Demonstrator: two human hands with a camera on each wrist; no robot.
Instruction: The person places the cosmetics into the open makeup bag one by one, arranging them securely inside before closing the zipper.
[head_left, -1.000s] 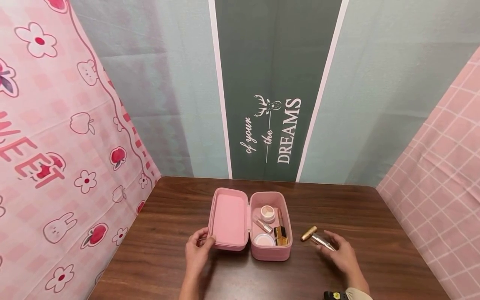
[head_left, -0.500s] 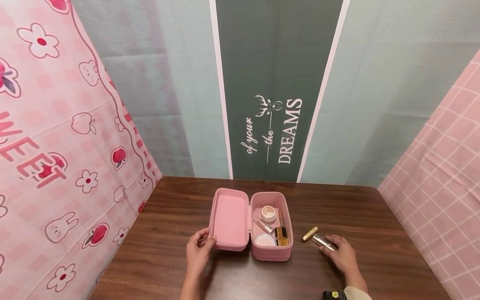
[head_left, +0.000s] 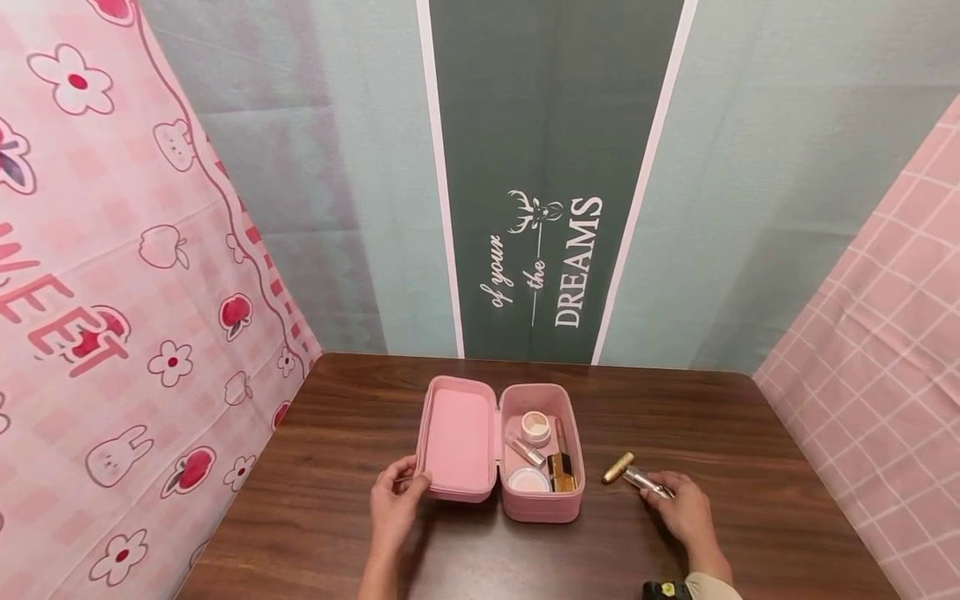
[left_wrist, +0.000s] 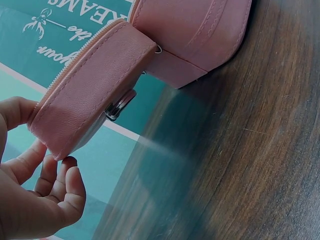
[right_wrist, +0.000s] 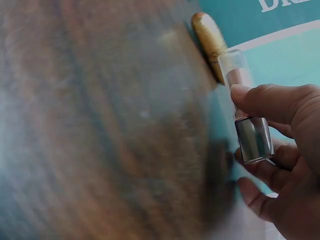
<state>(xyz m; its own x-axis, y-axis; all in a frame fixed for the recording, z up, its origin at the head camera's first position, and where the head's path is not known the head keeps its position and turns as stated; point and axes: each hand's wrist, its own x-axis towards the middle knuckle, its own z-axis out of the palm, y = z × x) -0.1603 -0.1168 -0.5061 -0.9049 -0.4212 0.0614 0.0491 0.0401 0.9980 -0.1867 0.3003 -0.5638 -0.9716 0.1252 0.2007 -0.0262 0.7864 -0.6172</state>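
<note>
A pink zippered makeup case [head_left: 542, 507] stands unzipped on the table, its lid [head_left: 459, 437] swung out to the left. My left hand [head_left: 393, 500] holds the lid's near left corner between thumb and fingers; the left wrist view shows the lid raised off the table. To the right of the case, my right hand [head_left: 688, 510] pinches a lipstick [right_wrist: 254, 140] with a clear cap and silver base. Just beyond the lipstick's capped end lies a gold tube [head_left: 618, 468]. Whether the two touch is hard to tell.
Inside the case are a small round jar [head_left: 536, 427], a clear-and-silver lipstick [head_left: 527, 451], a round white compact [head_left: 528, 480], a gold-and-black item [head_left: 561, 473] and a slim brown stick [head_left: 560, 433]. Printed cloths [head_left: 360, 208] surround the brown wooden table [head_left: 345, 417].
My right hand's fingers have drawn in around the lipstick, and its silver base is now more covered. The left hand, the case and the gold tube stay in place.
</note>
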